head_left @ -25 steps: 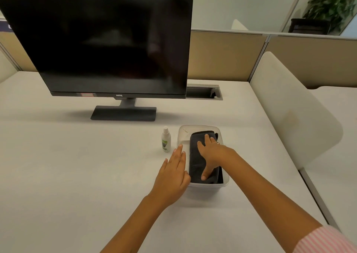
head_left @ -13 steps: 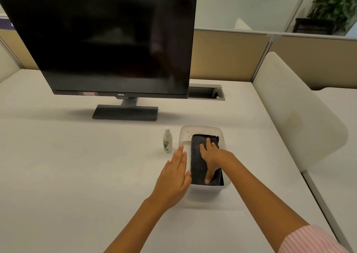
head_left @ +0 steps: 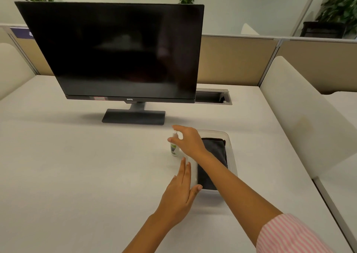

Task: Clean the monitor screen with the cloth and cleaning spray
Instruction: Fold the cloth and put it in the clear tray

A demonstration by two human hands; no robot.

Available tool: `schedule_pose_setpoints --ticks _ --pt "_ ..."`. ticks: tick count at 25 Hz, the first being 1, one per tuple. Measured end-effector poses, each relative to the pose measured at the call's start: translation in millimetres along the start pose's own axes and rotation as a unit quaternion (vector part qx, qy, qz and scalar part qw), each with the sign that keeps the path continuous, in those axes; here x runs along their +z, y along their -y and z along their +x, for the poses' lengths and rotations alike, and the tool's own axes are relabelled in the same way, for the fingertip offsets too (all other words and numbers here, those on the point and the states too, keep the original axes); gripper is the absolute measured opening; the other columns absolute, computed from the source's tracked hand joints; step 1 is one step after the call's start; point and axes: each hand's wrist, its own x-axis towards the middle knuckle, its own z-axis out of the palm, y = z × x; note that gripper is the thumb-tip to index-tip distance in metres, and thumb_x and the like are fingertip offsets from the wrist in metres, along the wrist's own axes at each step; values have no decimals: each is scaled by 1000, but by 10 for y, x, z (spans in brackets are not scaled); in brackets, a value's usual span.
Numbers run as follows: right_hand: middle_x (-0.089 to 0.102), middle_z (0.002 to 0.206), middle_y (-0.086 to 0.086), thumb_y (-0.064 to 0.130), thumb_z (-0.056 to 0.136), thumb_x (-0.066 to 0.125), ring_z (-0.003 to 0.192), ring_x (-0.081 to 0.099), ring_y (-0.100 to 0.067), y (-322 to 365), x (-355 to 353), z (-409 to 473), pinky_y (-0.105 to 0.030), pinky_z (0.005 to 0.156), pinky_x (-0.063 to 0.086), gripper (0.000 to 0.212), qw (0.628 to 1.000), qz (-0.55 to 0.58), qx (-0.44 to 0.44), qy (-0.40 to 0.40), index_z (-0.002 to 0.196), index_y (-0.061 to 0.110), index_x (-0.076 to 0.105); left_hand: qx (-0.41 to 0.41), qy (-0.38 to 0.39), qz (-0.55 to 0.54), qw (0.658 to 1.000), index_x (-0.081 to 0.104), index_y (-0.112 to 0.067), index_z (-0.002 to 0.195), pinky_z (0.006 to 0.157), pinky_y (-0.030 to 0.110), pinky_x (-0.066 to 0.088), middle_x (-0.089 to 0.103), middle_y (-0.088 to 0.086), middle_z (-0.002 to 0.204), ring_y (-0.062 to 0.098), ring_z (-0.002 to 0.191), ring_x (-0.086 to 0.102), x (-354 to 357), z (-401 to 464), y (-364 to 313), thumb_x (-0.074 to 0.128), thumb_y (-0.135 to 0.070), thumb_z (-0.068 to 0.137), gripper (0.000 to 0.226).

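Observation:
A black monitor [head_left: 119,49] with a dark screen stands on the white desk [head_left: 77,165]. A small white spray bottle [head_left: 174,148] with a green label stands in front of its base. To the right, a folded dark grey cloth [head_left: 216,150] lies in a clear plastic box [head_left: 230,150]. My right hand [head_left: 186,139] hovers at the bottle with fingers spread, thumb and forefinger on either side of its cap, not closed on it. My left hand [head_left: 179,192] lies flat against the box's left wall, thumb on its near rim.
A cable slot [head_left: 212,97] is cut into the desk behind the box. Beige partition panels [head_left: 237,59] run along the back. White padded dividers [head_left: 301,113] flank the desk on the right and far left. Potted plants stand behind the partition.
My right hand has lifted off the cloth in the box and moved left to the spray bottle. My left hand stays against the box. The view has tilted up a little.

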Motion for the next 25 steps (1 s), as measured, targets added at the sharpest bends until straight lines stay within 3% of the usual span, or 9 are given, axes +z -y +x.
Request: schedule_pose_setpoints --ticks 3,7,10,14,18,21,25 --pt "59 127 -7 39 89 57 112 56 -23 17 38 19 -33 98 44 42 1000 2 23 -9 123 14 58 -8 -2 -22 1000 -38 -42 122 114 31 17 -32 -19 142 13 144 4 10 3 -10 16 -70 80 73" --pt "68 107 -10 31 87 63 94 63 -21 183 -196 -26 -24 84 51 33 992 65 -41 -95 110 7 66 -5 1 -23 1000 -36 -45 123 111 27 24 -37 -24 139 11 144 8 13 -2 -11 16 -71 80 72" --pt "70 97 -5 32 84 67 82 60 -12 341 -566 -28 -8 68 44 29 971 94 -78 -205 103 10 69 -5 1 -23 1000 -35 -45 126 108 26 30 -37 -25 140 11 143 13 23 -21 -5 16 -72 80 74" --pt "70 101 -6 36 83 67 81 57 -12 269 -925 -60 -11 67 41 32 965 39 -50 -256 104 12 68 -6 -2 -24 1000 -37 -48 123 110 28 28 -36 -27 139 12 143 12 22 -22 -5 15 -74 78 74" --pt "69 107 -10 37 83 66 84 59 -15 9 -817 -84 -23 78 45 35 973 22 14 -231 106 11 68 -20 -11 -58 998 -30 -49 128 109 29 29 -34 -32 135 14 143 16 39 -35 -20 20 -73 78 75" --pt "69 107 -10 35 84 66 82 58 -14 -159 -574 -59 -22 77 43 31 984 -4 37 -172 105 12 68 -22 -11 -68 997 -30 -50 128 107 28 32 -32 -32 136 13 142 17 37 -40 -15 20 -74 78 75" --pt "68 111 -9 34 87 62 93 62 -21 -290 -359 -25 -20 80 39 29 991 -29 61 -118 108 14 67 -9 -22 -34 999 -31 -46 129 109 30 29 -32 -29 140 10 143 11 26 -45 14 19 -72 81 74"
